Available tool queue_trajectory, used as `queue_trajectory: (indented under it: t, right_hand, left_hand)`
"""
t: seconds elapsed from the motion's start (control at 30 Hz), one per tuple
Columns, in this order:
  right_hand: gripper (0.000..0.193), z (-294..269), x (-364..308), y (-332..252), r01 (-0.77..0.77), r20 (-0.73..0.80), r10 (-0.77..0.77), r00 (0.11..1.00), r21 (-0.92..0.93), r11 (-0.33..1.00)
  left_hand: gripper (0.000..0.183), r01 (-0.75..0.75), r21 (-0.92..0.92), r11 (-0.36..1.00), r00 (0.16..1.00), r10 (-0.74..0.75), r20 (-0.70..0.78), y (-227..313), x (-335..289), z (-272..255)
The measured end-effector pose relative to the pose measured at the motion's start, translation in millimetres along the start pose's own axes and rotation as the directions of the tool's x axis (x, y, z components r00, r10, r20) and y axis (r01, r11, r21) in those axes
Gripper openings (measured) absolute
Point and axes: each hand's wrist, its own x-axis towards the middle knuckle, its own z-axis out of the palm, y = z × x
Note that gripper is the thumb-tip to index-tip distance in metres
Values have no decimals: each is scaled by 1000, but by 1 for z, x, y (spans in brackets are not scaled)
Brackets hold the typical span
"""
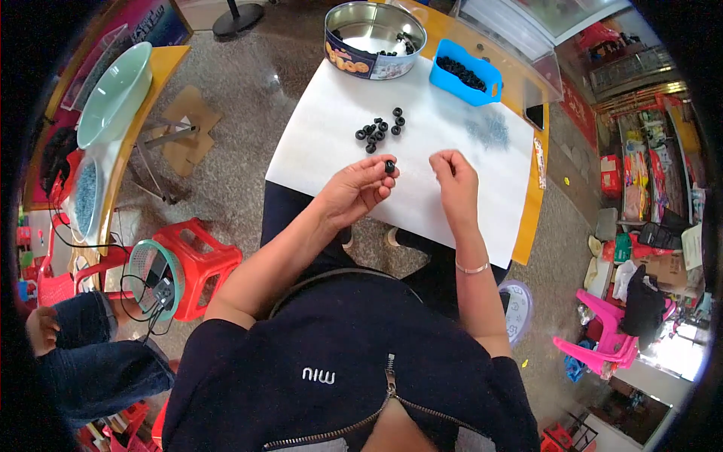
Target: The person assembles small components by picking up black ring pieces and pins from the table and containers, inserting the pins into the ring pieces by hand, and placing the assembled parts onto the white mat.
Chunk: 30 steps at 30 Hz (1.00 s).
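Note:
My left hand (352, 193) pinches a small black ring-shaped part (389, 166) between thumb and fingertips, above the near side of the white-covered table (316, 139). To its right, my right hand (458, 187) is closed, thumb against fingers; whatever it may hold is too small to make out. The two hands are apart. Just beyond my left hand lies a loose cluster of similar black rings (379, 135). A scatter of tiny grey-blue pieces (488, 131) spreads over the sheet beyond my right hand.
At the table's far side stand a round tin (350, 62) with some black rings and a blue basket (491, 92) full of them. A phone (534, 116) lies at the right edge. Left are a red stool (197, 260) and a seated person's legs (113, 361).

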Motion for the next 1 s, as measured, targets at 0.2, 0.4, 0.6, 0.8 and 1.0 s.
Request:
queue_trajectory:
  t: [0.2,0.4,0.6,0.8,1.0]
  right_hand:
    - [12,33,42,7,232,-13,-235,972,-98,968]
    - [11,60,83,-15,547,142,-529,837,-265,794]
    - [9,57,142,-48,682,180,-676,715,-394,616]
    - [27,70,256,-73,660,459,-475,751,-477,581]
    - [59,91,289,-76,653,760,105,642,-613,445]
  left_hand:
    - [28,-65,76,995,996,70,-62,12,2,-5]
    - [29,-80,60,995,996,82,-25,19,4,-17]
    - [26,-19,120,993,1000,20,-6,19,3,-19]
    - [25,19,137,990,999,-23,29,18,7,-23]
    - [23,55,123,991,996,-64,67,23,7,-24]
